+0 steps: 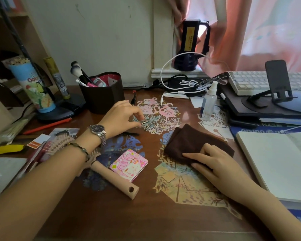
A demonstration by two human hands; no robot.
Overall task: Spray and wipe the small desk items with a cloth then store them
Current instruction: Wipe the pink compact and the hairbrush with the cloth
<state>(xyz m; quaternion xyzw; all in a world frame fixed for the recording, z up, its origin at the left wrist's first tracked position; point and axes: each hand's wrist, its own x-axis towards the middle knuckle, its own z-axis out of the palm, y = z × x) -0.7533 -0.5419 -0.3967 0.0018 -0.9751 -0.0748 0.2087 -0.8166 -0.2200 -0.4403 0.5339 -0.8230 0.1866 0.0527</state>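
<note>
My left hand reaches over the desk middle and pinches a small silver metal tool that lies on a paper-cut decoration. My right hand rests with straight fingers on a folded brown cloth at the right of centre. A clear spray bottle stands upright behind the cloth. A pink illustrated card case and a wooden-handled hairbrush lie near my left forearm. A dark brown organizer cup with makeup brushes stands at the back.
An open white notebook lies at the right edge. A keyboard and a black phone stand sit on stacked books behind it. A desk lamp base, a coloured pencil tube, cables and papers crowd the back and left.
</note>
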